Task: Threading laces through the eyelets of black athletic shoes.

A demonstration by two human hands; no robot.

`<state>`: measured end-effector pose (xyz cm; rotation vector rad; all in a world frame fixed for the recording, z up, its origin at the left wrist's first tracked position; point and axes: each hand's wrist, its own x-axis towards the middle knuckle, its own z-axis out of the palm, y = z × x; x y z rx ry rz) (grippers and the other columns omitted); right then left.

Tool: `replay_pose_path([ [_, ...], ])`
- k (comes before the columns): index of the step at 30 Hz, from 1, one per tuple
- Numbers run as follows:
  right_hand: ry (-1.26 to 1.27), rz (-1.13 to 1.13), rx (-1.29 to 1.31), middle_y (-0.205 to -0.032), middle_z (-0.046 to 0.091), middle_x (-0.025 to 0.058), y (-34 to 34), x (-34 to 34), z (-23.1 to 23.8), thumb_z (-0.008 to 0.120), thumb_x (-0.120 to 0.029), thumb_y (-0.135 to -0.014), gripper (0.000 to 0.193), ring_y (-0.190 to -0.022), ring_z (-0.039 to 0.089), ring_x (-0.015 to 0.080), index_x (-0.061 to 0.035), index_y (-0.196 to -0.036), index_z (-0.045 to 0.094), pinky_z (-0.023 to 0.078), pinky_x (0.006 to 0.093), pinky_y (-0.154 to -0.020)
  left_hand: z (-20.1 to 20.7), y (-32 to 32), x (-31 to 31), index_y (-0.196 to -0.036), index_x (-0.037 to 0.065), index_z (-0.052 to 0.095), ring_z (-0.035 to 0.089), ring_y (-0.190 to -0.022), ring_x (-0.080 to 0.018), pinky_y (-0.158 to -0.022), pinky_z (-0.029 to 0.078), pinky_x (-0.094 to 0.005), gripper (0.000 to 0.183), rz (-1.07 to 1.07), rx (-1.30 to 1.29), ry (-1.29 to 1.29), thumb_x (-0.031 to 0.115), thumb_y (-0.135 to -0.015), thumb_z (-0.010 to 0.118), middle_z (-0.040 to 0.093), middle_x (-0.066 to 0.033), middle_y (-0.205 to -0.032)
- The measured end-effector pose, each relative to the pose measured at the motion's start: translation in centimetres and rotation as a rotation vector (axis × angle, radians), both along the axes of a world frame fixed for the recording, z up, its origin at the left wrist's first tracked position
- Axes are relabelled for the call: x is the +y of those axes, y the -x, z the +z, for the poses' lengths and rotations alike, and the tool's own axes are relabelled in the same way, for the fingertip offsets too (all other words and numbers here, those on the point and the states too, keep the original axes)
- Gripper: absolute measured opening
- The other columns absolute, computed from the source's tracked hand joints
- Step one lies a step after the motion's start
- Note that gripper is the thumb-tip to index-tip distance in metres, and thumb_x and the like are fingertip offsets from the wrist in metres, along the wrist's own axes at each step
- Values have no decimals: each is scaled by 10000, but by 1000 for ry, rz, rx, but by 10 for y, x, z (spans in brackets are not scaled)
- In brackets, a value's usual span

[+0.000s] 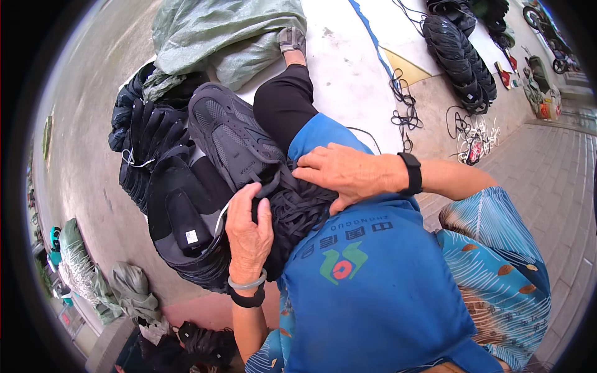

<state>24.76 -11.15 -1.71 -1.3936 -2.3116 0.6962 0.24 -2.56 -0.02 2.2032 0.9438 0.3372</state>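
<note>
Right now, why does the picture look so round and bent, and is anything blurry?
Head view: a fisheye lens rings the frame in black and curves the pavement; daylight is soft and even, without glare; the left hand, right hand and dark grey shoe look sharp.

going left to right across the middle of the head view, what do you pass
stack of black shoe uppers → left hand → bundle of black laces → right hand → black wristband → patterned blue sleeve
</note>
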Motion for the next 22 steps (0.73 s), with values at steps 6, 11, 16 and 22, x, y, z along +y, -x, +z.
replay_pose_path([
  [6,82,9,-73,-958,535,122,-3,0,3,789,-126,-629,580,-901,580,321,-11,-1133,525,489,433,-739,-15,-3,-29,-1394,3,383,513,-1159,-382,-998,400,-436,814,-223,186,16,196,-719,794,541,-225,-1248],
  [11,88,-38,16,-1034,571,126,-51,-8,80,745,-39,-612,661,-980,567,348,-63,-1235,524,465,421,-852,10,-27,-41,-1364,4,403,539,-1029,-393,-893,435,-438,797,-207,8,20,42,-658,771,557,-208,-1109],
  [16,237,-244,68,-1034,561,151,-100,-39,2,709,-92,-688,592,-1010,545,354,-78,-1249,521,428,415,-904,-22,-71,-45,-1355,-29,376,540,-974,-413,-859,455,-446,706,-343,67,-51,6,-727,698,530,-220,-1040],
  [22,475,-668,428,-1350,510,133,-121,-90,6,718,-220,-778,698,-1223,510,279,-116,-1407,434,382,435,-1051,1,-76,-24,-1337,-13,432,479,-1232,-368,-1042,392,-454,726,-390,63,26,170,-713,755,482,-222,-1316],
])
